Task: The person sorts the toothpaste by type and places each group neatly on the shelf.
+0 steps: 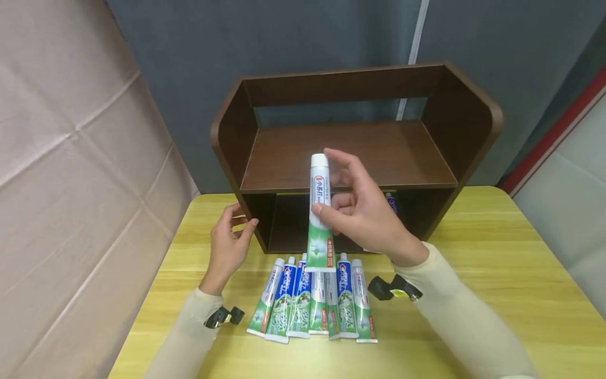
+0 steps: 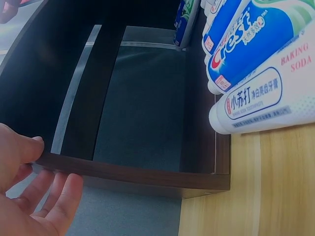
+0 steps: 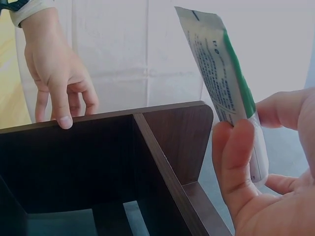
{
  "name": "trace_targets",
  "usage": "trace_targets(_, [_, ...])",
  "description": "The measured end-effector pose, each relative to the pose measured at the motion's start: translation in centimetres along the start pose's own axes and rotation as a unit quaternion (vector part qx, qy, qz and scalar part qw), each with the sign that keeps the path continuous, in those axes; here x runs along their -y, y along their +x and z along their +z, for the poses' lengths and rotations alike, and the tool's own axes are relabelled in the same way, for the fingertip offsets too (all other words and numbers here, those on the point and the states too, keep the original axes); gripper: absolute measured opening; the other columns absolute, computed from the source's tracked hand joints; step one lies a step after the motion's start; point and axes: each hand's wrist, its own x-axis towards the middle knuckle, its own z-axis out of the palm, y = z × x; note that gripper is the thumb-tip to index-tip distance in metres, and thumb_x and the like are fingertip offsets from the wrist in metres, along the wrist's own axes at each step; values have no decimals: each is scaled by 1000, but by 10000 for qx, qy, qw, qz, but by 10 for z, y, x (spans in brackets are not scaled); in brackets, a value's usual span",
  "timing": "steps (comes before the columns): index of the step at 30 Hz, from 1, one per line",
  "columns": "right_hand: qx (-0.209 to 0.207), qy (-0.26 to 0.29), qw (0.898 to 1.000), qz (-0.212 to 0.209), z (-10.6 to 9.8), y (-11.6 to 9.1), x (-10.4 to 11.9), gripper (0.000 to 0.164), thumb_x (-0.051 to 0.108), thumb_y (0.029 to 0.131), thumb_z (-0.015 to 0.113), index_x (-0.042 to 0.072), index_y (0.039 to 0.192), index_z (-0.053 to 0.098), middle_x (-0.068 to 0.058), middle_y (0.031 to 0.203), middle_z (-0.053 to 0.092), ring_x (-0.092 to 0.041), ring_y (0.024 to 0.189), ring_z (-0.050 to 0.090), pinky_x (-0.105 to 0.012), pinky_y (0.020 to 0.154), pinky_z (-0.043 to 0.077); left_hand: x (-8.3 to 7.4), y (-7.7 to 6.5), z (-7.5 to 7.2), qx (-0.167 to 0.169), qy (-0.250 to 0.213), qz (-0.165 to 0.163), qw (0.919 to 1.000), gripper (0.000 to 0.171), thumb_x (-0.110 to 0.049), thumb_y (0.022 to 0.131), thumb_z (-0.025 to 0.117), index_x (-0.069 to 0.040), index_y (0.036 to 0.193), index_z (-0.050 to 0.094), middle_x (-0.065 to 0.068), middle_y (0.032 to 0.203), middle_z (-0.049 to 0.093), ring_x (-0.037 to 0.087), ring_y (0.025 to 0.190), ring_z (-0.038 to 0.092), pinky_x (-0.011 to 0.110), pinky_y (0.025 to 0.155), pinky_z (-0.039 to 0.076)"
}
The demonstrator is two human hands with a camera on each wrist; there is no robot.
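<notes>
My right hand (image 1: 369, 213) holds up a white and green toothpaste tube (image 1: 320, 247), thumb on its front and fingers behind. The tube stands nearly upright, white cap at the top, in front of the brown wooden shelf (image 1: 345, 152). In the right wrist view the tube's printed back (image 3: 216, 64) faces the camera. My left hand (image 1: 229, 239) grips the front edge of the shelf's left side panel, with the thumb on one face and the fingers on the other. Several toothpaste tubes (image 1: 283, 310), blue-green and white-green, lie in a row before the shelf, caps toward it.
Inside the lower compartment, at its right end, stands a blue tube (image 1: 391, 202), partly hidden by my right hand. The shelf sits on a yellow wood-grain table (image 1: 473, 295). A pale cloth wall (image 1: 85, 158) is on the left, a grey panel (image 1: 307, 37) behind.
</notes>
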Motion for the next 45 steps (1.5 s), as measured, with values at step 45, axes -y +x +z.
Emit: trace_targets(45, [-246,-93,9992,300,3,103,-3,80,13,95,78,22,162,34,-15,117,62,-29,74,71,-34,60,60,3,3,-1,-67,111,-8,9999,37,-12,100,74,-9,135,62,12,126,70,31,107,73,42,81,66])
